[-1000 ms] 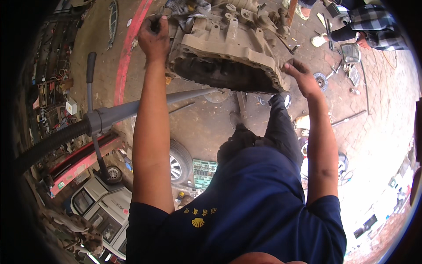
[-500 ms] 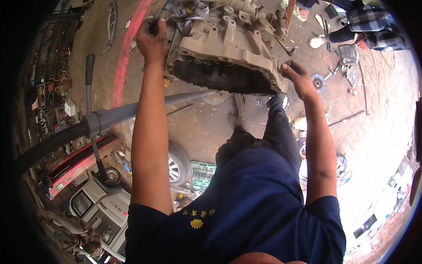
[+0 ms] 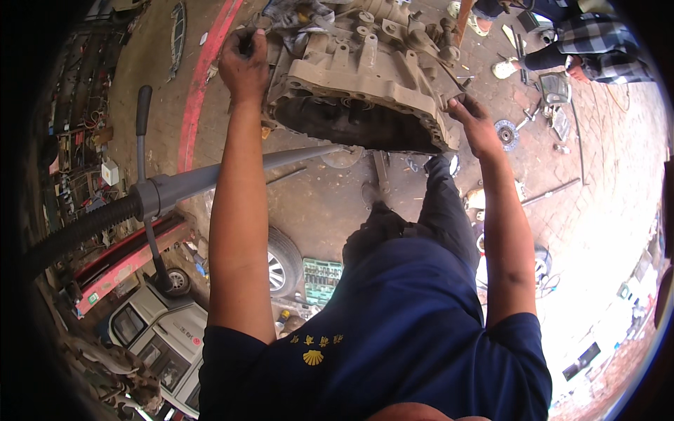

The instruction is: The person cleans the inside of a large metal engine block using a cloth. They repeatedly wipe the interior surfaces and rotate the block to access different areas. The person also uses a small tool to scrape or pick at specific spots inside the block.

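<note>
I see the gearbox (image 3: 365,70) between the hands. The left hand (image 3: 243,64) curls at its left edge; the right hand (image 3: 479,126) has its thumb at the right rim. I cannot tell if either grips. A rag (image 3: 300,15) lies beyond the left hand, rightward.

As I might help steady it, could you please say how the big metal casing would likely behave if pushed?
The casing looks stiff and probably heavy, given its thick metal rim. Its uneven, lumpy outline may make it tip rather than roll.
</note>
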